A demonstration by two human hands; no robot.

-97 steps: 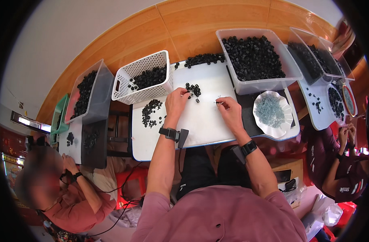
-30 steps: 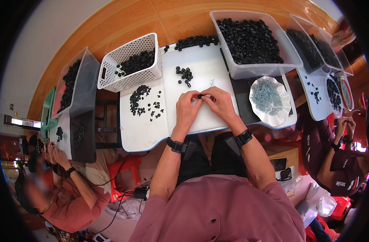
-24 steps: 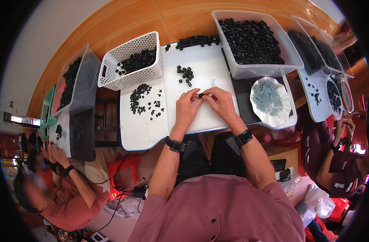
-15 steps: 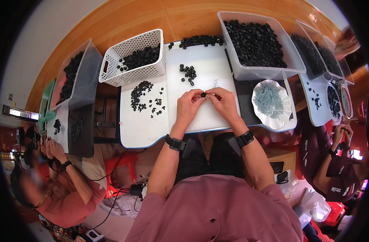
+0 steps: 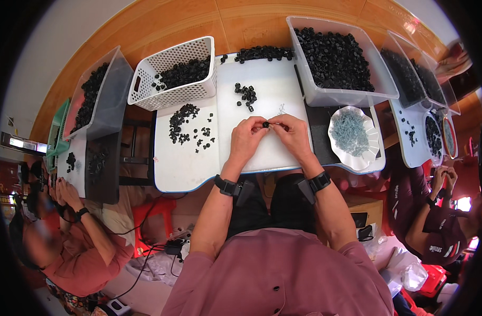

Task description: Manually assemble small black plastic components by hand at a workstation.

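Fingertips of the left hand (image 5: 247,138) and right hand (image 5: 292,135), apart seconds ago, now pinch one small black ring (image 5: 265,125) together, with the loose black pieces (image 5: 245,96) at twelve o'clock.

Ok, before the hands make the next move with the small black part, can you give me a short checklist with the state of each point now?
1. Small black part pinched between both hands: ok.
2. Left hand and right hand over the white board: ok.
3. Loose black parts lying near left hand: ok.
4. White dish of pale small pieces beside right hand: ok.
5. Part seated correctly: cannot tell, too small.
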